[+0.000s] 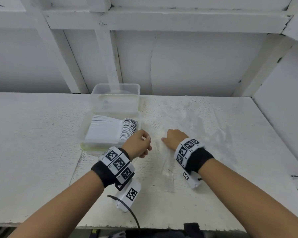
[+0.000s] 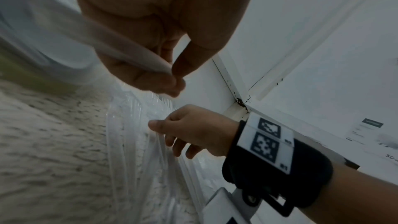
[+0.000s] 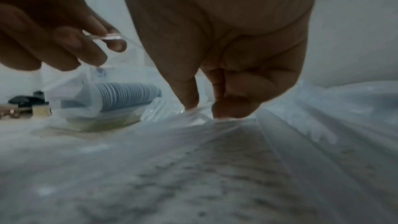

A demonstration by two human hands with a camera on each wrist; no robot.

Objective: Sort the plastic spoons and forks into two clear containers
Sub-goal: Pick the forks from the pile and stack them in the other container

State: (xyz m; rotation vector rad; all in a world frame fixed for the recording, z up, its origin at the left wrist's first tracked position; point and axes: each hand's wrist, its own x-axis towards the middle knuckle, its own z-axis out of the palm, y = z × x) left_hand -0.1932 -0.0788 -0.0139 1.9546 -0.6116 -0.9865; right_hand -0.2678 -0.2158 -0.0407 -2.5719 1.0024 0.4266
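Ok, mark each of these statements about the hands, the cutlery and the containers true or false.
1. The nearer clear plastic container holds a row of stacked white plastic spoons. True.
2. The farther clear plastic container is full of forks. False: it looks empty.
3. The left hand pinches a clear plastic utensil handle. True.
4. The right hand is raised above the containers. False: its fingers are down on the clear plastic forks on the white table.

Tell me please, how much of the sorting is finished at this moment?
Done: the near container already holds a neat stack of spoons. In hand: the left hand pinches one clear utensil, and the right hand presses on the clear forks lying on the table. Left: the far container looks empty.
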